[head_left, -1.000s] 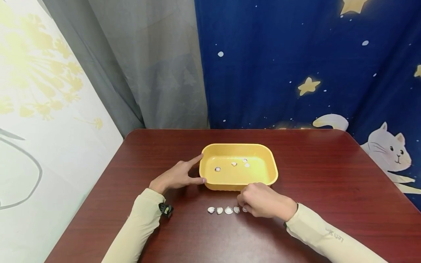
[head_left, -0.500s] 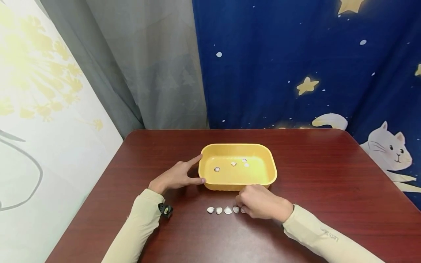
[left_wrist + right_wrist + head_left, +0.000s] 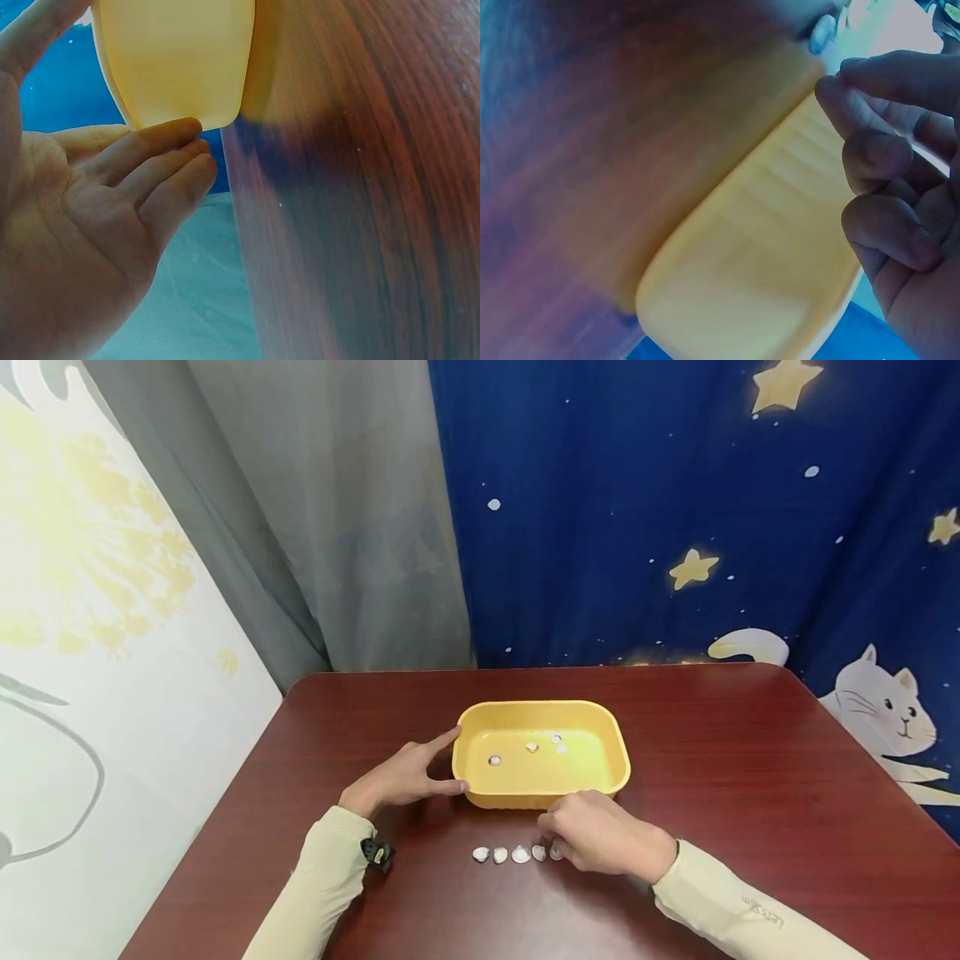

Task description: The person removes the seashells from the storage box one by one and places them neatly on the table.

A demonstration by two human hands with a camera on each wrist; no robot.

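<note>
My left hand (image 3: 405, 774) spreads thumb and fingers against the left end of a yellow plastic basin (image 3: 540, 801); in the left wrist view its fingers (image 3: 172, 180) are extended beside the basin wall. Small pale seashells lie in a row on the table in front of the basin, such as one seashell (image 3: 521, 854) mid-row. At the row's right end my right hand (image 3: 603, 835) pinches with thumb and index at a seashell (image 3: 557, 853), partly hidden by the hand. The right wrist view shows the fingertips together, other fingers curled, near another seashell (image 3: 823, 34).
Several more seashells lie inside the basin, including one seashell (image 3: 495, 760) at its left. The dark red wooden table (image 3: 720, 752) has its far edge before a grey curtain (image 3: 360, 527) and a blue starry curtain (image 3: 600, 527).
The head view has tilted up slightly, so the scene sits lower. My left hand stays at the basin. My right hand stays at the row's right end with only slight motion.
</note>
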